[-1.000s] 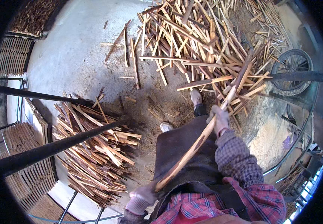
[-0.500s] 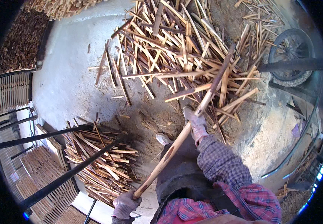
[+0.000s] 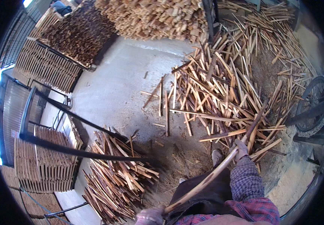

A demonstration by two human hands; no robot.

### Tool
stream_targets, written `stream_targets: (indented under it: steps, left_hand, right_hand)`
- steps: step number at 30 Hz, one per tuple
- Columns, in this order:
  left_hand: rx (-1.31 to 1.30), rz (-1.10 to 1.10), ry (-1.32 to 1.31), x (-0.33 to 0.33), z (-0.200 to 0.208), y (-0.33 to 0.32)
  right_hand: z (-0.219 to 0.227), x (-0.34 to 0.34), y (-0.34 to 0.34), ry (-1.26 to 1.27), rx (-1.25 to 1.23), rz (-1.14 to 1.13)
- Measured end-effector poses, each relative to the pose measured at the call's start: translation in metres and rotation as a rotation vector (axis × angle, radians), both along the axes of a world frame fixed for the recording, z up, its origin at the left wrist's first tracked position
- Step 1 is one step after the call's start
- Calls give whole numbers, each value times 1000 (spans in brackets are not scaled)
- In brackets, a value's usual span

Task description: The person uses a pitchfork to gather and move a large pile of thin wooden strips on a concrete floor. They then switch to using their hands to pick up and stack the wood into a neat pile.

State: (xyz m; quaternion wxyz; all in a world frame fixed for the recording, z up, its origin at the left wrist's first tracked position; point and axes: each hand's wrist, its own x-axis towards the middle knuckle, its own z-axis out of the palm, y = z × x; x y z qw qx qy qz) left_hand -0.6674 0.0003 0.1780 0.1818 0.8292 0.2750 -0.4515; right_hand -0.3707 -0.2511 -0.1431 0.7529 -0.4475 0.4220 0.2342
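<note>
A long wooden pole (image 3: 209, 180), pale and partly stripped with dark bark at its far end, slants across in front of me. My left hand (image 3: 150, 215), in a light work glove, is closed round its near end at the lower edge. Farther along, my right hand (image 3: 240, 150), gloved too, grips the pole. Beyond that hand, the dark end reaches over a large heap of loose wood strips (image 3: 222, 90) on the floor. To the left of my legs lies a bundle of wood strips (image 3: 117, 176) between black metal bars (image 3: 90, 153).
Tall stacks of cut wood (image 3: 158, 17) stand at the back and slatted stacks (image 3: 45, 71) at the left. A spoked wheel (image 3: 313, 105) is at the right. Sawdust and scraps lie on the concrete floor (image 3: 132, 71). Part of a person (image 3: 60, 6) shows at the far upper left.
The view has swung up and left, so the heaps sit lower and farther right. The pole stays in both my hands.
</note>
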Motion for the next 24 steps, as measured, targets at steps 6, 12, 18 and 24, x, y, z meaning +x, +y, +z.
stream_targets:
  steps: [6,12,18,24]
  left_hand:
    - [-35,35,-158,-130,-1,49]
    - [155,62,-237,-294,-32,117]
    - [67,69,290,-275,-99,114]
    - [198,115,341,-170,-114,41]
  right_hand:
    - [70,-111,58,-95,-90,23]
    - [85,-232,120,225,-242,158]
    - [36,-207,84,154,76,211]
    - [3,-123,32,-73,-130,333]
